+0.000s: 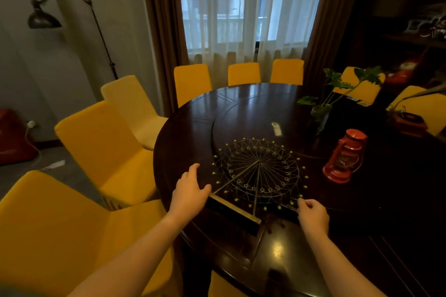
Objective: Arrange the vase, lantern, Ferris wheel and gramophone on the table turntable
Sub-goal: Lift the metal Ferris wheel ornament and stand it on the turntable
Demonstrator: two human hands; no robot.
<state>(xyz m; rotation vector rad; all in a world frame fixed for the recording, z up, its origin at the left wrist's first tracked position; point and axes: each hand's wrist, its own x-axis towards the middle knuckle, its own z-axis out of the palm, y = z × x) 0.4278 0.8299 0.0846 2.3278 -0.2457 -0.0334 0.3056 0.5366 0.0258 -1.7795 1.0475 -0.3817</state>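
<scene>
1. A dim dining room holds a round, glossy dark-wood table [183,152] ringed by yellow-covered chairs [106,142], with sheer white curtains [243,7] over the window behind.
2. The wire Ferris wheel [259,169] stands near the table's front edge: a thin metal ring of fine spokes with small yellowish beads round its rim, carried on slim legs rising from a dark rectangular base [233,211] with a pale top edge. It sits across the near rim of the raised round turntable [241,113].
3. The left hand [190,191] rests against the base's left end, fingers spread wide and closed on nothing.
4. The right hand [312,212] pinches narrowly at the wheel's lower right rim; whether it truly grips the wire cannot be told.
5. A red metal lantern [345,155] with a clear glass globe stands upright to the right of the wheel, apart from it.
6. Beyond it, a glass vase [319,116] holds leafy green stems.
7. At the far right, the gramophone [410,122] shows a reddish box base and a curved horn.
8. A small pale object [277,128] lies on the turntable.
9. A black floor lamp [45,17] leans by the grey left wall.
</scene>
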